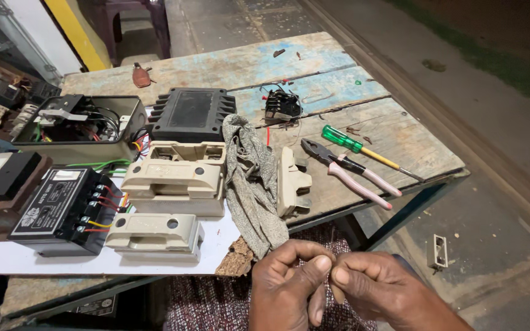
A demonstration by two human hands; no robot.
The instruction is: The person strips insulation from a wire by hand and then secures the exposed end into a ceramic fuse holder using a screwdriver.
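Pinching away down at the bottom of the head view: your left hand (pixel 289 285) and your right hand (pixel 378 288) meet fingertip to fingertip, both grips pressed together on something too thin to make out, perhaps a strand of wire, though I cannot tell. You hold it low and close to your lap, off the bench (pixel 314 67), likely so your eyes sit right over the fine work.

Just beyond your left grip the grey rag (pixel 249 184) droops over the bench edge, near enough to snatch. Beside it, a little farther out, lies a cream fuse carrier (pixel 291 182) on its side. Out past your right grip the pink-handled pliers (pixel 351 171) and the green-handled screwdriver (pixel 363 150) rest side by side, handles angled toward you, ready for that hand.

Farther off to the left of your grips sit the cream switch housings (pixel 176 178), a black relay unit with coloured wires (pixel 62 208), an open grey box (pixel 81 125) and a black cover (pixel 192 113), all parked well apart from your fingers.
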